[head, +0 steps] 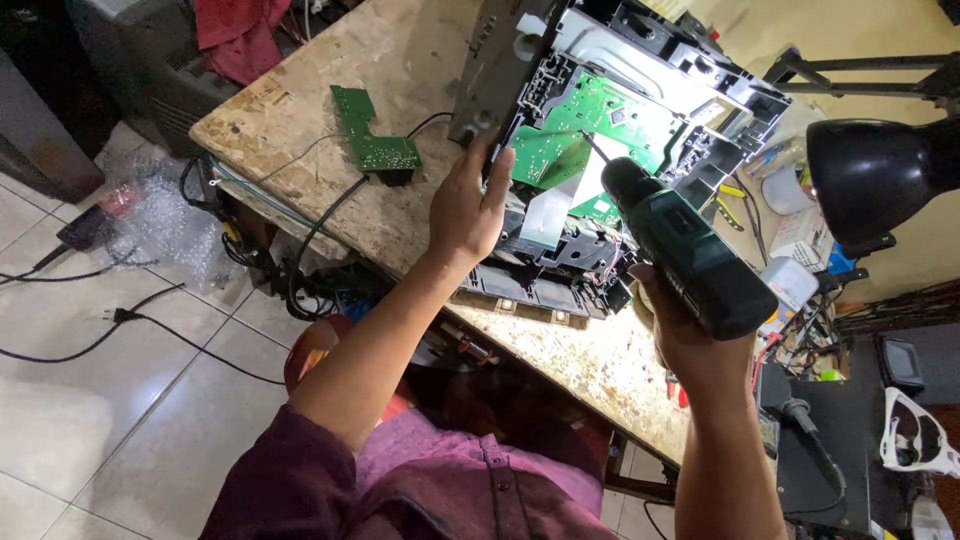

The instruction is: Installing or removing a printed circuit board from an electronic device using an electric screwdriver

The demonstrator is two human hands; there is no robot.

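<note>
An opened electronic device with a metal chassis and a green circuit board stands tilted on the worn workbench. My left hand holds the edge of its dark side panel. My right hand grips a dark green cordless screwdriver. Its bit points at the green board beside a white ribbon cable.
A small loose green circuit board with black wires lies on the bench's left part. A black desk lamp hangs at the right. Small tools and clutter crowd the right side. Cables and bubble wrap lie on the tiled floor.
</note>
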